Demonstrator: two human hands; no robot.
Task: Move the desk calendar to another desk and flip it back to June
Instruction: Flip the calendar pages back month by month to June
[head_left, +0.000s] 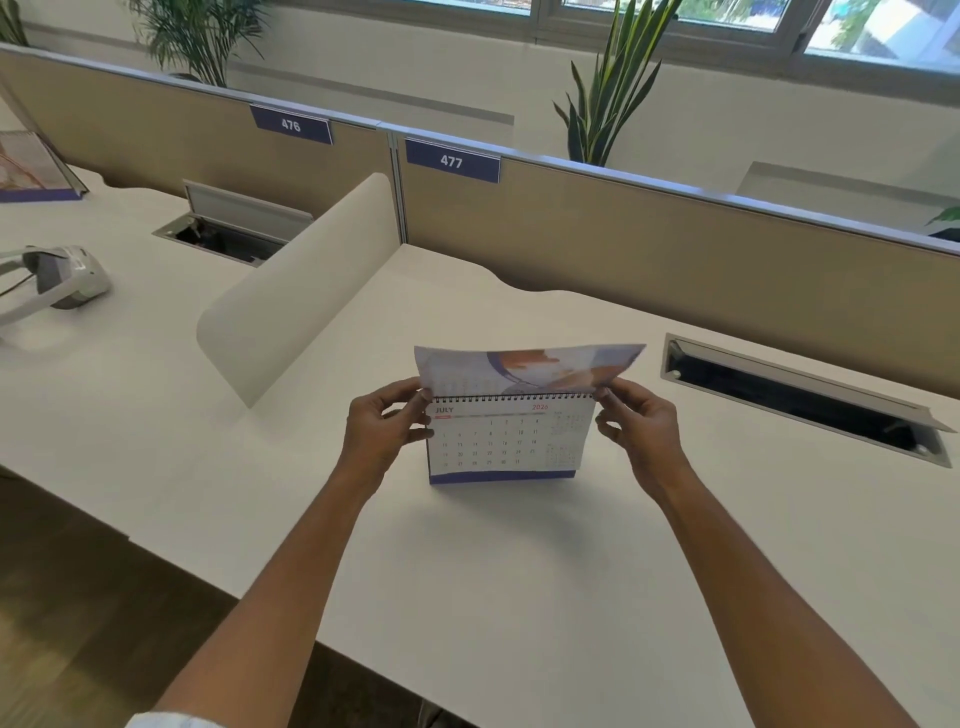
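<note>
While the desk calendar (511, 441) is standing on the desk (519, 571) by label 477 showing July, the left hand (387, 426) and right hand (636, 421) are pinching a raised page (524, 371) at its corners, and yanking unevenly could be tearing it off the spiral, I reckon.

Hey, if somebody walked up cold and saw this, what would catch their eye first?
Probably the desk calendar standing mid-desk under the 477 sign, showing July, with one page lifted over the spiral. The left hand and right hand pinch that page at its two ends. After that, the white headset on the neighbouring desk at far left.
</note>
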